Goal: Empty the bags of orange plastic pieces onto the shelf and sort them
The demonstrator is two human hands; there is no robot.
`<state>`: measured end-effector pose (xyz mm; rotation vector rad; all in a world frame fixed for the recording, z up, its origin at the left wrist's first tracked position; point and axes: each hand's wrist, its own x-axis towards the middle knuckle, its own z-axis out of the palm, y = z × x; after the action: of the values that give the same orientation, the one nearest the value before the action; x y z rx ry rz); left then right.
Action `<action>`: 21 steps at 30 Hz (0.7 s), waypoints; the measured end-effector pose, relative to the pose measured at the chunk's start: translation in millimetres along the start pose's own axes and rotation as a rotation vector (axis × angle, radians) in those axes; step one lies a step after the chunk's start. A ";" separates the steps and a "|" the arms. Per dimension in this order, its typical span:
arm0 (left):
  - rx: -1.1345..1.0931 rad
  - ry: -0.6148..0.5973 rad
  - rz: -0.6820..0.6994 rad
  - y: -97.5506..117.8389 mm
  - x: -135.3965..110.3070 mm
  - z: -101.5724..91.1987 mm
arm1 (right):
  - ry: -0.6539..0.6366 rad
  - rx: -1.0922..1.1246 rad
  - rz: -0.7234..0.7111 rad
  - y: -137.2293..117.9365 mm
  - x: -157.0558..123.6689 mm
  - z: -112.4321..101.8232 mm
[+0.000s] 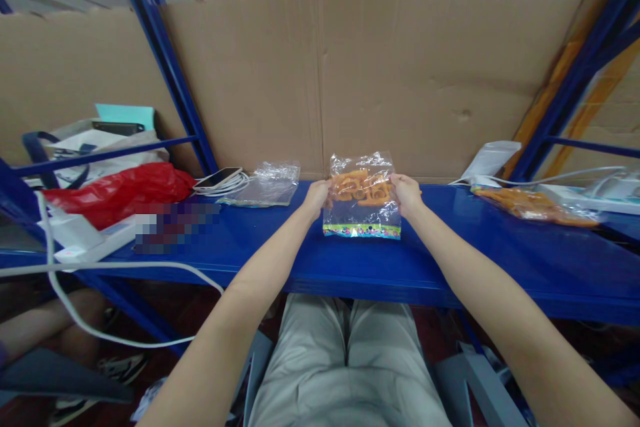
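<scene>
Bare forearms extend, left hand and right hand pinching a crinkly, clear plastic bag.

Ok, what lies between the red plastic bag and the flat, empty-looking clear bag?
In the head view, a coiled white cable and a dark phone-like device lie between them.

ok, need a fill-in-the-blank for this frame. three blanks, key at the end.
1. The left hand and right hand hold opposite sides of a clear plastic bag containing ____ moulded pieces.
2. The shiny red plastic bundle lies to the person's ____.
3. The tall brown panel behind the flat blue tabletop is made of ____.

Missing words: orange; left; cardboard.
</scene>
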<state>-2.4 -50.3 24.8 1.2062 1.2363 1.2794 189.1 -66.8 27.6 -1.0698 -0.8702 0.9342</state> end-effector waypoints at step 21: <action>-0.125 0.146 0.133 -3.0 17.8 -11.2 | -0.142 -0.045 -0.009 1.6 -2.1 2.5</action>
<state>-14.7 -33.1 22.5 1.1364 1.1763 1.5426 185.7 -67.6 26.4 -1.0462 -1.0168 0.9960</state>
